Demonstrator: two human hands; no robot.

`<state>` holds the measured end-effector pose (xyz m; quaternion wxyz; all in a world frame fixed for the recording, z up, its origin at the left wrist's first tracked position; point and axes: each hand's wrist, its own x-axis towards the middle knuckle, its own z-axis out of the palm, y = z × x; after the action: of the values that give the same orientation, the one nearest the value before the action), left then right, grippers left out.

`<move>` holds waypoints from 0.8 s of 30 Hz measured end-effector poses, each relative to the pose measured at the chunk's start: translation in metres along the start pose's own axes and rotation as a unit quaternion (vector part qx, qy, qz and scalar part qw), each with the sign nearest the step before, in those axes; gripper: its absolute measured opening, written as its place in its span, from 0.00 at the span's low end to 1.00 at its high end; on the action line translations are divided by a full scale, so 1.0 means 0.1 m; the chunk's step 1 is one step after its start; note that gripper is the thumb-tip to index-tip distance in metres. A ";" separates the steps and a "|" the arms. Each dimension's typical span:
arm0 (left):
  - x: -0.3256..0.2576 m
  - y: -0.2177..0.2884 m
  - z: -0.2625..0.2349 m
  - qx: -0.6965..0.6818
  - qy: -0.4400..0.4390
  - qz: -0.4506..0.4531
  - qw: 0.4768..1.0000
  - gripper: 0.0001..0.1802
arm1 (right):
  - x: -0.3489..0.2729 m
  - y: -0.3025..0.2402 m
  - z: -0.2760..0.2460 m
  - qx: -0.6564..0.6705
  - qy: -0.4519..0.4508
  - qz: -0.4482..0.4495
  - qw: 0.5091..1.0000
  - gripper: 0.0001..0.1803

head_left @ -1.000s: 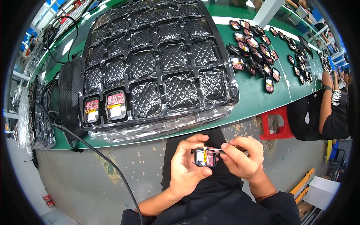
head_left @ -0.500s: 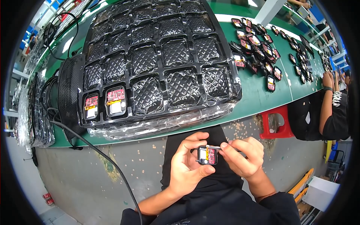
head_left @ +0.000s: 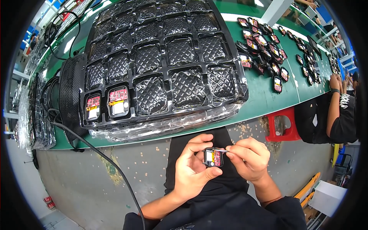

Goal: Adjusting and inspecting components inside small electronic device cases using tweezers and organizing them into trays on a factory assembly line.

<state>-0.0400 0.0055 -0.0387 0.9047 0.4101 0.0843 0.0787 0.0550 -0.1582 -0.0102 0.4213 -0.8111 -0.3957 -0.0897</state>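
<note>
Above my lap, my left hand (head_left: 194,165) grips a small black device housing (head_left: 213,158) between thumb and fingers. Its open side shows a red circuit board, a yellow strip and a pale block. My right hand (head_left: 250,158) pinches a thin silver tool (head_left: 221,150), which looks like tweezers. The tool's tip lies over the housing's upper edge; whether it touches is too small to tell. Beyond my hands, a black moulded tray (head_left: 130,85) on the bench has two similar housings (head_left: 119,102) in its near left pockets.
More clear-wrapped trays lie under this one on the green bench (head_left: 264,100). Many loose housings (head_left: 264,48) are heaped to its right. A black cable (head_left: 109,163) hangs at my left. A red stool (head_left: 283,124) and another person (head_left: 339,115) are at the right.
The silver tool has tilted and now looks thinner over the housing's edge. The housing has turned slightly in my left hand. My right hand has shifted only a little.
</note>
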 end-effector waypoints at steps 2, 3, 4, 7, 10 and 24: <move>0.00 -0.01 0.00 0.010 0.002 0.010 1.000 0.34 | 0.01 -0.02 0.00 -0.001 -0.003 0.003 1.000 0.12; 0.00 -0.01 -0.01 0.020 0.004 0.019 1.000 0.34 | 0.01 -0.02 0.00 -0.002 -0.006 0.006 1.000 0.12; 0.00 -0.01 -0.01 0.021 0.005 0.019 1.000 0.34 | 0.01 -0.02 0.00 -0.001 -0.006 0.007 1.000 0.12; 0.01 0.00 0.00 0.019 -0.005 0.017 1.000 0.34 | 0.00 -0.02 -0.02 -0.010 -0.006 0.012 1.000 0.11; 0.01 0.00 0.01 0.030 -0.006 0.019 0.999 0.34 | -0.01 0.00 -0.03 -0.009 -0.004 0.009 1.000 0.10; -0.05 0.01 0.10 0.045 0.035 0.051 0.997 0.34 | -0.04 -0.03 0.05 -0.065 0.019 -0.054 0.996 0.12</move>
<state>-0.0431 -0.0024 -0.0305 0.8769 0.4508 0.0980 0.1349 0.0491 -0.1558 -0.0139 0.3697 -0.8126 -0.4237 -0.1534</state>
